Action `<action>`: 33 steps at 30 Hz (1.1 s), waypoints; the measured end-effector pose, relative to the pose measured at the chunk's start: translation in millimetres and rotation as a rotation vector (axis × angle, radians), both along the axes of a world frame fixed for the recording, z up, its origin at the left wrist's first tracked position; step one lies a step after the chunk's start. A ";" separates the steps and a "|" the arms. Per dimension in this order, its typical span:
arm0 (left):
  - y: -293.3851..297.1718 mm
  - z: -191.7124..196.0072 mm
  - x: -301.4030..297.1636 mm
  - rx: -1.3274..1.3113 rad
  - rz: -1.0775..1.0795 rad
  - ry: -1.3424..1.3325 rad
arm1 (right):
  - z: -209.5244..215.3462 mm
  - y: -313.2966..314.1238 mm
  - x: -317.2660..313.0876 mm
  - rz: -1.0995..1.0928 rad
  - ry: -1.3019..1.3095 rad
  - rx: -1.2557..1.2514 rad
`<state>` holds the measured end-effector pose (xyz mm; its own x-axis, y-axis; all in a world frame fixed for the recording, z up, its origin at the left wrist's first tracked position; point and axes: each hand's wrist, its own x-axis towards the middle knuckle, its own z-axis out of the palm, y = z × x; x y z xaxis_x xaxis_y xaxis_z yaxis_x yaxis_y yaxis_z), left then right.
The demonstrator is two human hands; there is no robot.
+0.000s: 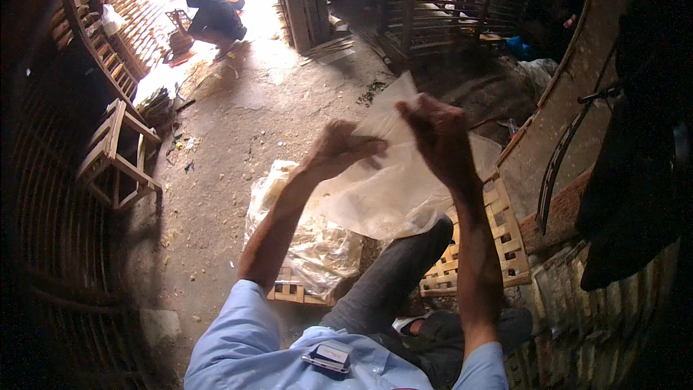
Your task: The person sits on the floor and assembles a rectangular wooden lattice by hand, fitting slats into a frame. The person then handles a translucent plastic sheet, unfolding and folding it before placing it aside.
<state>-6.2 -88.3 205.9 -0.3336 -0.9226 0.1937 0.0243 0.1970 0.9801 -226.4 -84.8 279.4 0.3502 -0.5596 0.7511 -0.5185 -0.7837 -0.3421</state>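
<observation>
A large, translucent whitish plastic bag hangs spread out in front of me, its upper corner rising to a point between my hands. My right hand is closed on the bag's upper right edge, fingers bent in. On the other side my left hand has its thumb and fingers together at the bag's left edge; its fingertips are partly hidden. The bag's lower part drapes near my raised knee. To the left, a crumpled clear plastic bag lies over a woven bamboo tray.
Another woven bamboo tray lies on the right under my right forearm. A wooden stool stands at left. Far off, a person crouches in the bright doorway. Dark cloth hangs at right. Slatted bamboo walls enclose the earthen floor.
</observation>
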 end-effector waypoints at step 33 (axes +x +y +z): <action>-9.6 -95.6 122.1 0.221 0.148 -0.567 | -8.0 -11.3 -70.3 -0.269 -0.495 0.013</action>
<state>115.9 -97.9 110.4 -0.1944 -0.9649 -0.1766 -0.5234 -0.0503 0.8506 -296.6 -96.1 271.3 -0.1986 -0.5905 0.7823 -0.4752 -0.6400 -0.6037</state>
